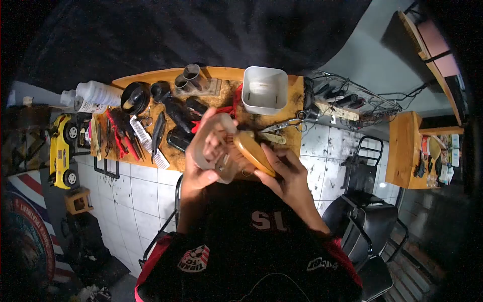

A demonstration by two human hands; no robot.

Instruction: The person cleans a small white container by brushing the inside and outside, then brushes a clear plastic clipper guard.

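Observation:
My left hand (193,173) is wrapped round a clear plastic container (227,170), which is tilted with its opening to one side; fingers show through its wall. In my right hand (290,175) is a brush with a smooth, wooden-looking oval back (254,154), gripped along its edge. The brush's inner face is turned toward the container and overlaps it in this view. Both are held in front of my chest, over the near edge of the wooden table (236,74). Beyond the hands, scissors (284,125) lie close to a white square bin (265,108).
Dark hair clippings lie scattered over the table. Several black clippers (176,113), a white comb (161,159) and a black bowl (135,98) are at the left. Two dark cups (192,73) stand at the back. A black chair (370,221) is at the right, a yellow toy car (61,151) far left.

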